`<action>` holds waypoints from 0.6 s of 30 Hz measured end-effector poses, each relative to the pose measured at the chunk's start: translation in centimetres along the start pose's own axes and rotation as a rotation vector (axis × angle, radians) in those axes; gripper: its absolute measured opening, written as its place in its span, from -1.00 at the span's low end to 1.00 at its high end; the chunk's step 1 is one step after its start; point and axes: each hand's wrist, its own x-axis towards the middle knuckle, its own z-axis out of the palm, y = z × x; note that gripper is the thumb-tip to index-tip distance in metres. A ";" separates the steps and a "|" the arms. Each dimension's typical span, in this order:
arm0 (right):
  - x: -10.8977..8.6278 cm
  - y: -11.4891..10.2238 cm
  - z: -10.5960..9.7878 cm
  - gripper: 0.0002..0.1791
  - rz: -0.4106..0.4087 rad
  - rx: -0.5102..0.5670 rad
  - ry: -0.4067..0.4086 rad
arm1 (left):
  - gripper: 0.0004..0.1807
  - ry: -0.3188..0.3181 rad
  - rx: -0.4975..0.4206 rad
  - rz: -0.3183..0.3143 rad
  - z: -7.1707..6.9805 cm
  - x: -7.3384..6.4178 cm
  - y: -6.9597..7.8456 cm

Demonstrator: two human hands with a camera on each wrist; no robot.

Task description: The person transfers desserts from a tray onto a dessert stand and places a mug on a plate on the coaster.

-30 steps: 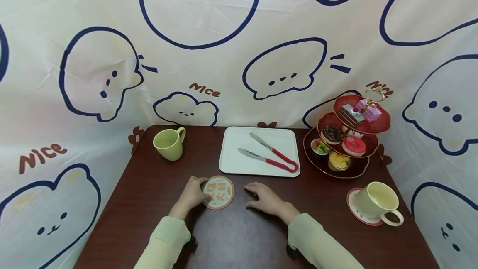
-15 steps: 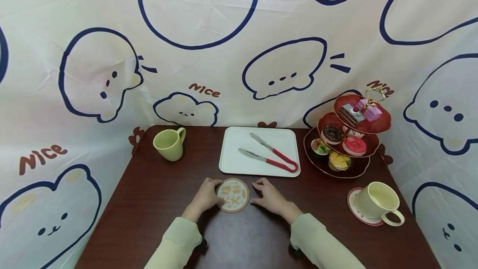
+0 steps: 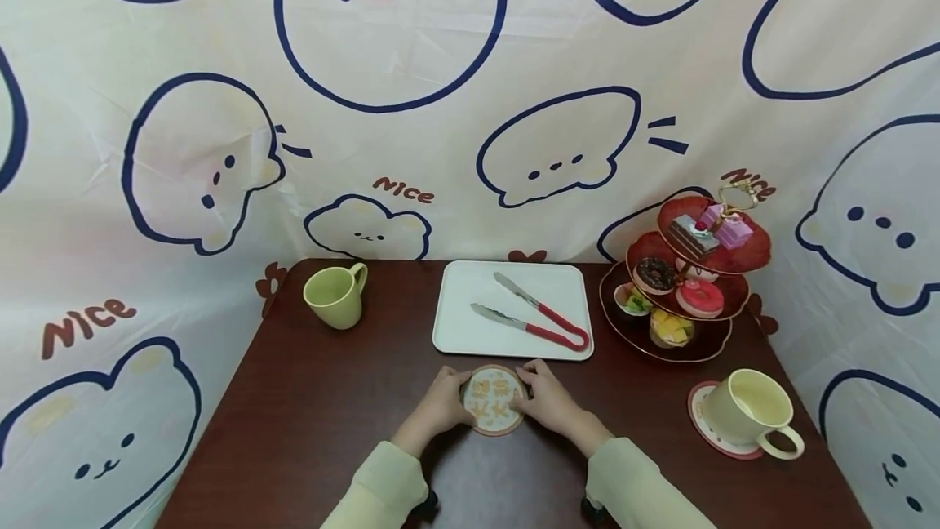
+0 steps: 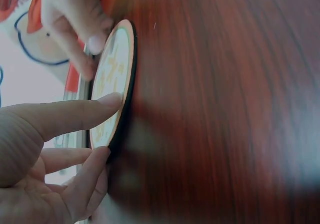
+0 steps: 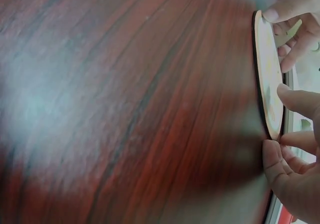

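Observation:
A round coaster (image 3: 494, 400) with a pale face, orange markings and a brown rim lies on the dark wooden table, in front of the tray. My left hand (image 3: 446, 400) pinches its left edge; in the left wrist view the thumb (image 4: 95, 115) lies over the face and the fingers are at the edge. On the opposite side my right hand (image 3: 549, 400) grips the right edge, its thumb (image 5: 295, 101) on the face in the right wrist view. The coaster's black underside edge shows in both wrist views. The fingertips below it are partly hidden.
Behind the coaster is a white tray (image 3: 458, 333) bearing red-handled tongs (image 3: 547, 333). A green mug (image 3: 334, 300) stands back left. At right are a three-tier dessert stand (image 3: 752, 247) and a cream mug (image 3: 745, 411) on another coaster (image 3: 701, 423). A printed cloth (image 3: 441, 39) hangs behind.
The left hand has slid the coaster rightward across the table. My right hand, apart from it earlier, now holds its right edge. The head view has tilted slightly upward.

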 end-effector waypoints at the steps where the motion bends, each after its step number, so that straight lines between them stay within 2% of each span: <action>1: -0.1 0.1 -0.1 -0.25 0.006 -0.001 0.007 | -0.08 -0.006 -0.002 0.011 0.3 0.0 0.3; 5: -0.2 0.4 -0.7 -0.26 0.046 -0.003 0.040 | -0.04 -0.032 -0.022 0.020 1.0 0.2 1.5; 11: -0.4 1.1 -1.5 -0.34 0.077 -0.026 0.061 | 0.01 -0.056 -0.019 0.019 2.0 0.6 2.4; 18: -0.7 2.1 -2.1 -0.61 0.089 -0.007 0.111 | 0.00 -0.066 -0.015 -0.010 2.8 1.0 3.2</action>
